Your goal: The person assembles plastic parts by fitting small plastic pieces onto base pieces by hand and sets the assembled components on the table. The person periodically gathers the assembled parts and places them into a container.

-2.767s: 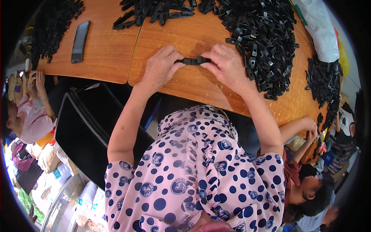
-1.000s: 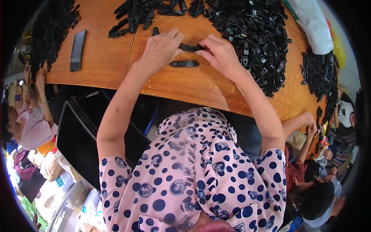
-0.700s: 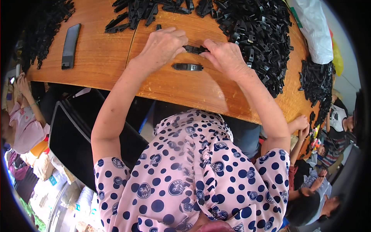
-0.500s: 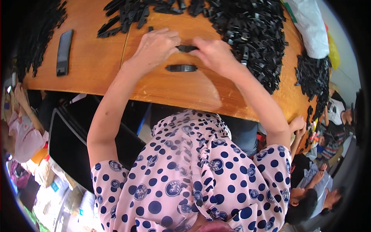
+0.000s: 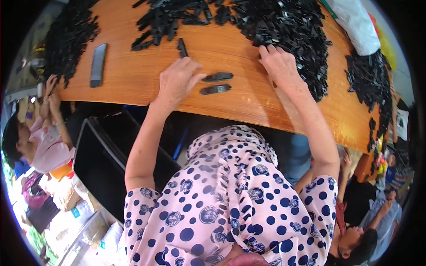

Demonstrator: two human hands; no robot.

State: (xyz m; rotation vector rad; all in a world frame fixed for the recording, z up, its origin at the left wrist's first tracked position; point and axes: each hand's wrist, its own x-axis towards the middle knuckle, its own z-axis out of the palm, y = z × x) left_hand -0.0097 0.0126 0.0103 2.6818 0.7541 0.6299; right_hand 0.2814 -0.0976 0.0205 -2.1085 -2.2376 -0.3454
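Smartphone lay well left of the large heap of black plastic clips, same wooden tabletop. Clip cluster: left of the heap, closer in than the phone; worked or unworked, couldn't tell. Left hand: also left of the heap, grip slack, thumb and index spread, nothing seen held. Lone clip sat left of the heap at those fingertips, contact unclear, long axis near-to-far. Upper clip and lower clip: left of the heap's near part, just beside each other. Judged as two done so far. Roughly parallel, long axes left-to-right, right ends angled slightly away from the wearer; front end too blurred to call. Right hand: fingertips at the heap's left edge, couldn't tell if the grip had a clip. Bulk looked left to do, in the heap.
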